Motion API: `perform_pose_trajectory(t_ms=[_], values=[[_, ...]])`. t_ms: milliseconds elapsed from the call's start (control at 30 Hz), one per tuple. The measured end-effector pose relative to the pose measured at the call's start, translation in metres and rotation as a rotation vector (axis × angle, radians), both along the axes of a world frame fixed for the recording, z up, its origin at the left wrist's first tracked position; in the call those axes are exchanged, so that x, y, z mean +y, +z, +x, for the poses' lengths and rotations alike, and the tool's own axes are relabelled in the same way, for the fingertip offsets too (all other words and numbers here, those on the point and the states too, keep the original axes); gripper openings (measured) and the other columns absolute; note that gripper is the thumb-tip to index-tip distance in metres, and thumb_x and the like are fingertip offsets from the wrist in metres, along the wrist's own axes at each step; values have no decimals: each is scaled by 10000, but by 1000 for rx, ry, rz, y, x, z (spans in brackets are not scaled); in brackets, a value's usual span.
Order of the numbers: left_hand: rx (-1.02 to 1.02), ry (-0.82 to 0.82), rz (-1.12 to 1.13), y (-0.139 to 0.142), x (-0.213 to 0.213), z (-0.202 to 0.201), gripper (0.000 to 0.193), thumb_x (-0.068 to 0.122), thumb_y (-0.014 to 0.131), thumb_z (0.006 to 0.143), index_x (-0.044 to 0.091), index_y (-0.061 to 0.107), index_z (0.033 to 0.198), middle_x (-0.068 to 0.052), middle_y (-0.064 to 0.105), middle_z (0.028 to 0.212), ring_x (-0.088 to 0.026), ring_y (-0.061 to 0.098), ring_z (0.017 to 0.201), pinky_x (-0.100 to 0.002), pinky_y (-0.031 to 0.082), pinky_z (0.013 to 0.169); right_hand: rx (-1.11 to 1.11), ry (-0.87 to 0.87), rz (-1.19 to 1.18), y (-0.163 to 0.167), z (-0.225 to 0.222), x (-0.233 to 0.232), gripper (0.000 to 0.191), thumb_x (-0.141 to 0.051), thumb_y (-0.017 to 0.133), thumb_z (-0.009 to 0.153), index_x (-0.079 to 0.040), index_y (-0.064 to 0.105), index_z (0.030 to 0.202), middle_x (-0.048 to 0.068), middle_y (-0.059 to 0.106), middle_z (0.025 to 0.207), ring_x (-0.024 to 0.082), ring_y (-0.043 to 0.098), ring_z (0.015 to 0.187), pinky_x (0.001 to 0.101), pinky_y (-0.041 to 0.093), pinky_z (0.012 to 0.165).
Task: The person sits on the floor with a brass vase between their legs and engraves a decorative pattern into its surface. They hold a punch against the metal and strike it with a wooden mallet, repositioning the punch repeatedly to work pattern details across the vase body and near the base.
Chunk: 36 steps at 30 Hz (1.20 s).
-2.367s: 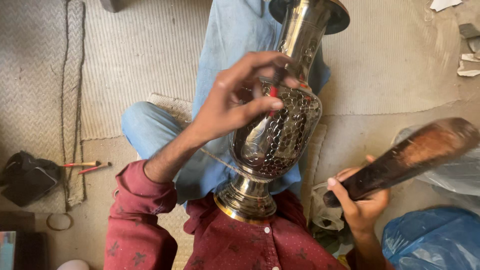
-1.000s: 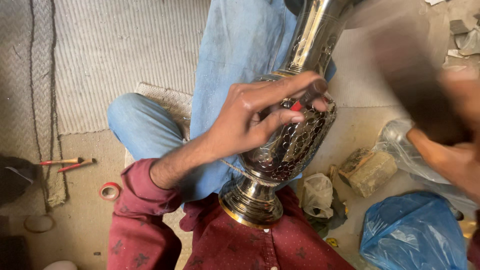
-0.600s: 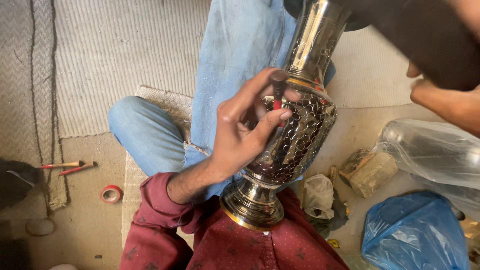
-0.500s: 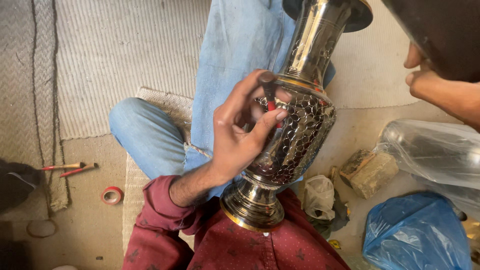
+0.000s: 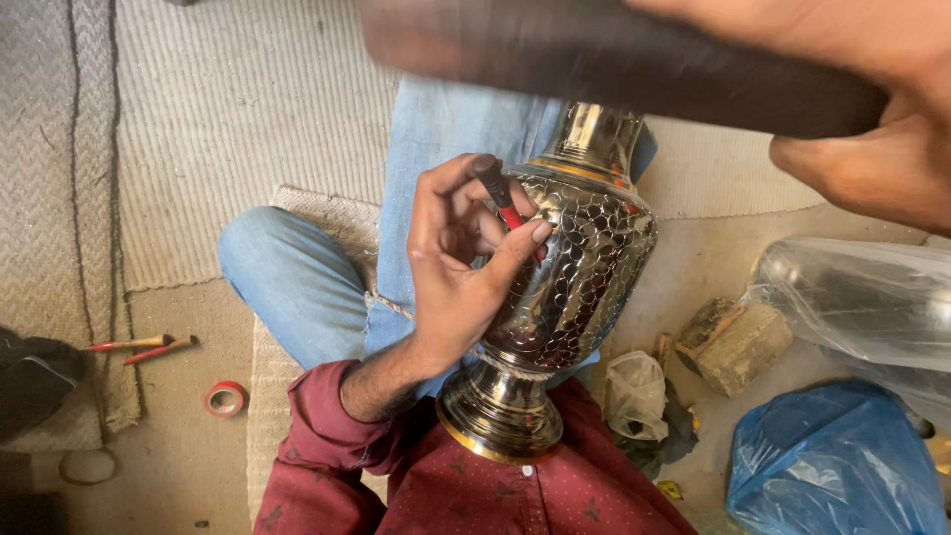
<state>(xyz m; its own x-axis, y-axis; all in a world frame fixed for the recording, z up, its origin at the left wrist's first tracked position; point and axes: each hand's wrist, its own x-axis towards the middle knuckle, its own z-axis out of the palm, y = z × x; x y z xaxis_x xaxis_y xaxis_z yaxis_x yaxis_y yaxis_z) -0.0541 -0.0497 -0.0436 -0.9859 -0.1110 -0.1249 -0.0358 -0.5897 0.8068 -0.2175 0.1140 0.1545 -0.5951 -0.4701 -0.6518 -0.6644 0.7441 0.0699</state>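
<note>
A shiny metal vase (image 5: pixel 580 287) with a hammered, scale-like pattern rests its base against my chest and lies along my lap. My left hand (image 5: pixel 461 267) pinches a small red-handled punch (image 5: pixel 500 203) between thumb and fingers, its tip set against the vase's shoulder. My right hand (image 5: pixel 852 129) is raised at the upper right, gripping a dark wooden mallet (image 5: pixel 614 59) that stretches blurred across the top of the view above the vase's neck.
A ribbed mat (image 5: pixel 228 119) covers the floor on the left. Two red-handled tools (image 5: pixel 139 345) and a red tape roll (image 5: pixel 226 398) lie there. On the right sit a stone block (image 5: pixel 738 342), a clear plastic bag (image 5: pixel 862 297) and a blue bag (image 5: pixel 832 466).
My right hand has swung the mallet from low at the right up and across above the vase. My left hand shifted from clasping the vase's belly to setting the punch on its shoulder.
</note>
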Motion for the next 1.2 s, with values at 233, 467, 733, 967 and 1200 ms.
perform_pose_trajectory(t_ms=[233, 467, 733, 967, 1200], values=[[37, -80, 67, -2, -5, -12, 556, -69, 768, 957, -7, 437, 1399, -103, 694, 1161, -46, 624, 760, -187, 517, 648, 31, -91, -354, -8, 13, 32, 835, 155, 618, 763, -132, 494, 1537, 175, 715, 1013, 230, 716, 816, 355, 544, 727], [336, -308, -218, -6, -16, -30, 543, 22, 780, 1005, 11, 510, 1476, -92, 766, 1245, 7, 525, 592, -151, 466, 577, 101, -475, -433, -55, 27, 167, 378, -8, 626, 973, -18, 522, 1337, 172, 688, 924, 236, 721, 788, 347, 563, 718], [418, -325, -284, -10, -16, -34, 553, 46, 788, 1007, 22, 508, 1483, -54, 769, 1248, 2, 530, 571, -164, 475, 564, 123, -770, -392, -105, 65, 271, 234, -176, 646, 1138, 48, 590, 1099, 121, 681, 844, 198, 732, 754, 306, 582, 715], [484, -378, -369, -8, -18, -38, 543, 139, 803, 1017, 89, 539, 1489, -23, 774, 1248, -7, 502, 545, -172, 461, 531, 129, -430, -411, -50, 105, 172, 418, -37, 763, 926, 16, 542, 1277, 121, 651, 846, 187, 669, 734, 310, 535, 647], [593, -512, -357, -1, -23, -51, 504, 198, 748, 1047, 126, 520, 1491, 2, 763, 1272, -107, 754, 970, -253, 625, 845, 229, -558, -469, -30, 122, 113, 460, 38, 788, 881, 5, 525, 1256, 130, 664, 829, 189, 664, 677, 324, 526, 591]])
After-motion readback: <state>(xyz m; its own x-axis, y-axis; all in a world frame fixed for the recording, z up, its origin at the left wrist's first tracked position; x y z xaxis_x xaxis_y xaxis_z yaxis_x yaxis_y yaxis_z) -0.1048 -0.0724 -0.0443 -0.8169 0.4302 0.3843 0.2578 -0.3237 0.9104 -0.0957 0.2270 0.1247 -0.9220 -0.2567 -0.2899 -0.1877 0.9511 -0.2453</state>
